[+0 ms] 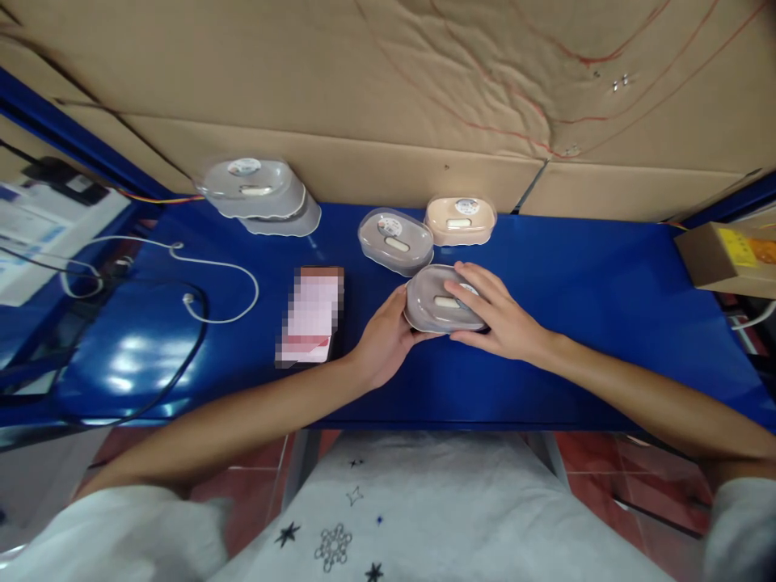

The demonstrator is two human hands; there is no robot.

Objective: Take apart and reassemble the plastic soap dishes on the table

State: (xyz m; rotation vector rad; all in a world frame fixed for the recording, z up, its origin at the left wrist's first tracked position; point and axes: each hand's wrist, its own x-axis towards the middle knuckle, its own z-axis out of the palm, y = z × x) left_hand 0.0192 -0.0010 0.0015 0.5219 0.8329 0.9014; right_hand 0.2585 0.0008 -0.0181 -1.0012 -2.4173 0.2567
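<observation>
A grey oval soap box with a clear lid (435, 301) lies on the blue table (582, 323) in front of me. My left hand (384, 339) cups its left end. My right hand (497, 315) rests flat over its right side and top. Just behind it stand a second grey oval box (394, 240) and a peach-coloured one (459, 219), both with lids on and round stickers on top.
A stack of clear lids (258, 192) sits at the back left. A blurred pink card or phone (310, 316) lies left of my hands. White and black cables (206, 283) loop over the table's left part. Cardboard (388, 89) walls the back; a small carton (727, 257) sits far right.
</observation>
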